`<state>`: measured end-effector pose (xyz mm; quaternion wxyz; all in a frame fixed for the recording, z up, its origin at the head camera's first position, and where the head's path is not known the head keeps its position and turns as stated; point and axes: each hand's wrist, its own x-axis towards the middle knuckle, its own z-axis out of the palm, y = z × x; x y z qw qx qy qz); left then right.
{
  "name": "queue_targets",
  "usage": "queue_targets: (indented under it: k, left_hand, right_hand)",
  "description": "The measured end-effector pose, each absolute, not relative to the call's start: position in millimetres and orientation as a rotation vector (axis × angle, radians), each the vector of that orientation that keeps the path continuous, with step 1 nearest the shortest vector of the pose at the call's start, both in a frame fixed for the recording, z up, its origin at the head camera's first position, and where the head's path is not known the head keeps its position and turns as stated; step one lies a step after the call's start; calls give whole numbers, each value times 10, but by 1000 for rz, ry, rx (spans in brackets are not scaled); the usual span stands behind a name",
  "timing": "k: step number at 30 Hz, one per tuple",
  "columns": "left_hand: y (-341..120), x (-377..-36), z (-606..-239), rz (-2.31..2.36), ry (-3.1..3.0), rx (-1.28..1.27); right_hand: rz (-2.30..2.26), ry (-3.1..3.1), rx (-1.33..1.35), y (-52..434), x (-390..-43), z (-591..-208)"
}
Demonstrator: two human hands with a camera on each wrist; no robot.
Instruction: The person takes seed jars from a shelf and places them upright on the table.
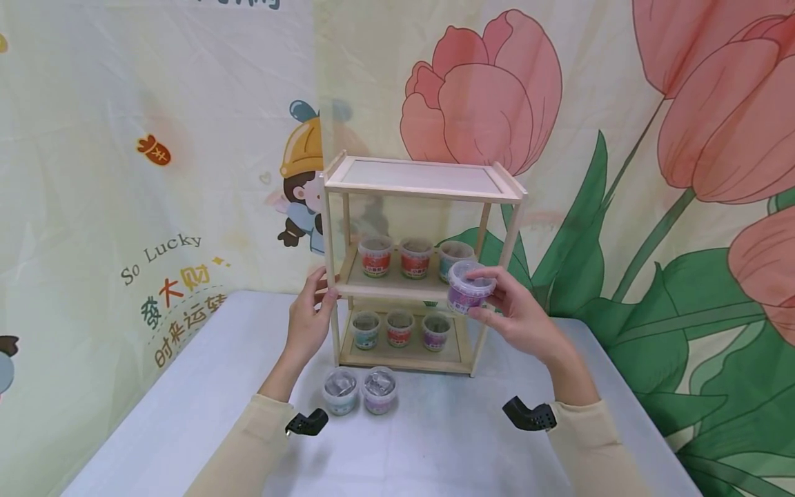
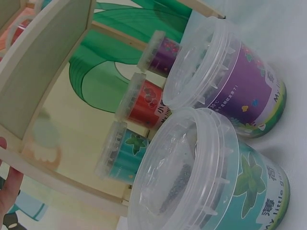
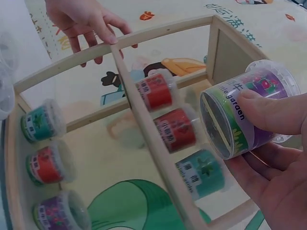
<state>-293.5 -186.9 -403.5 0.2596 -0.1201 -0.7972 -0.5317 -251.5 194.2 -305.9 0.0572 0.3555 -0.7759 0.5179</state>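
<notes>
Pinching a small purple-labelled clear plastic tub (image 1: 467,287) between curled fingers, the right hand (image 1: 518,314) held it before the middle shelf; the left hand (image 1: 308,319) gripped the pale wooden three-tier rack (image 1: 422,181) at its front post.

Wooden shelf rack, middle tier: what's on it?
On the wooden shelf rack's middle tier: two red-labelled lidded plastic tubs and one teal-labelled tub, partly covered by the purple-labelled tub in the right hand.

The backdrop (image 1: 124,207) reads "So Lucky"; the teal tub (image 2: 225,191) reads "My little garden".
</notes>
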Motion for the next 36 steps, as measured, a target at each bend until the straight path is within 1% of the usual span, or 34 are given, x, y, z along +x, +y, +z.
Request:
queue_targets:
  k: [23, 36]
  left_hand:
    - [-1863, -2928, -4031, -1445, -2160, -323]
    - [-1867, -2925, -4026, -1435, -2151, -327]
  right_hand:
    - [1664, -2385, 1024, 1861, -2406, -3782]
    - [1789, -2438, 984, 1791, -2353, -4171]
